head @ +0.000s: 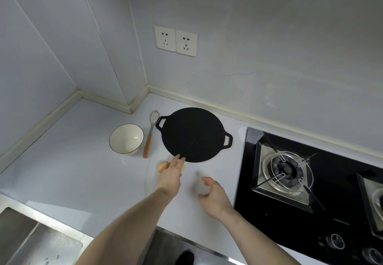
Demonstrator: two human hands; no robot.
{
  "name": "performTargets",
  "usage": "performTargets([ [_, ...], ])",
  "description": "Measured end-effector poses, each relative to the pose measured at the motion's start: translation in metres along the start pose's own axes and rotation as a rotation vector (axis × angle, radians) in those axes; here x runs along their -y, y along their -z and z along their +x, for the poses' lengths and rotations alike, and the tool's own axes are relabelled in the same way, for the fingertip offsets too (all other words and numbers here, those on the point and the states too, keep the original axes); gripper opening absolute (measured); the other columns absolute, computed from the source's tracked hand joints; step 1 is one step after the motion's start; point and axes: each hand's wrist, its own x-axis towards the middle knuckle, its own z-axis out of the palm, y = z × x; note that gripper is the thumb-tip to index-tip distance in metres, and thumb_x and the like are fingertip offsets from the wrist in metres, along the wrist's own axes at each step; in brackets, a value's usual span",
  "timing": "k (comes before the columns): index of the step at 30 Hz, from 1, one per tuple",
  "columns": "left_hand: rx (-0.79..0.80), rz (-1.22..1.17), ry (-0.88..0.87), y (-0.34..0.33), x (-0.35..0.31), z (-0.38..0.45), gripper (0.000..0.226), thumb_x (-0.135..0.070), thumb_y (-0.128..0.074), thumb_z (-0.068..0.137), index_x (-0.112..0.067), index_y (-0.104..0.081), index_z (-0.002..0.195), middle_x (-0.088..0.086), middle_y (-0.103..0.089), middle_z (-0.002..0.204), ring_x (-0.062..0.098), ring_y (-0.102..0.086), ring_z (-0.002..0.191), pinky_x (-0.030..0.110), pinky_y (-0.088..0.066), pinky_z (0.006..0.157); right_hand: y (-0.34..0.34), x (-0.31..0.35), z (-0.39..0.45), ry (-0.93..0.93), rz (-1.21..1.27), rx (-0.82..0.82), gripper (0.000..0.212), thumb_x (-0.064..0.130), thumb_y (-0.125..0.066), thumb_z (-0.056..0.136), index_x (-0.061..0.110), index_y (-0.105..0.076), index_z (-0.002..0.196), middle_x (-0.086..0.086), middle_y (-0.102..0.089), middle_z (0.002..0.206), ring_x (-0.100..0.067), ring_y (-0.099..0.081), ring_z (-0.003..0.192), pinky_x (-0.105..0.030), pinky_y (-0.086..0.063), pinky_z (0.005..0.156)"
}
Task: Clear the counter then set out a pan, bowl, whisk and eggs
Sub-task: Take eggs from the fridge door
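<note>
Whisk (152, 130) between bowl (126, 139) and pan (194, 135)

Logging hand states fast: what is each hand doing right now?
Left hand: open, fingers straight, over an egg by the pan; contact cannot be told.
Right hand: open, fingers loosely curled, holding nothing.

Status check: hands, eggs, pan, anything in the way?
Left hand open, fingers over second egg by pan edge. Right hand open, empty. One egg down; bowl, whisk set. No obstruction.
</note>
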Motion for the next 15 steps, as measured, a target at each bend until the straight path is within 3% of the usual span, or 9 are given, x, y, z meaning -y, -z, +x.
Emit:
performTargets([
  [5,0.019,-0.059,-0.033,-0.003,0.005,-0.007,0.079,0.002,-0.050,0.093,-0.030,-0.021,0.159,-0.012,-0.002,0.165,0.039,-0.037,0.144,0.046,-0.041,0.111,0.000,0.000,-0.002,-0.004,0.003,-0.009,0.057,0.015,-0.056,0.098,0.032,-0.039,0.149,0.006,-0.045,0.147,-0.016,-0.057,0.124,-0.030,-0.051,0.105],
  [15,0.023,-0.064,-0.081,0.001,0.008,-0.013,0.080,0.005,-0.048,0.093,-0.029,-0.018,0.159,-0.016,-0.001,0.163,0.037,-0.036,0.145,0.047,-0.043,0.111,0.000,-0.001,-0.006,-0.007,0.016,-0.017,0.057,0.015,-0.057,0.098,0.033,-0.039,0.149,0.008,-0.045,0.146,-0.017,-0.058,0.124,-0.034,-0.052,0.105],
])
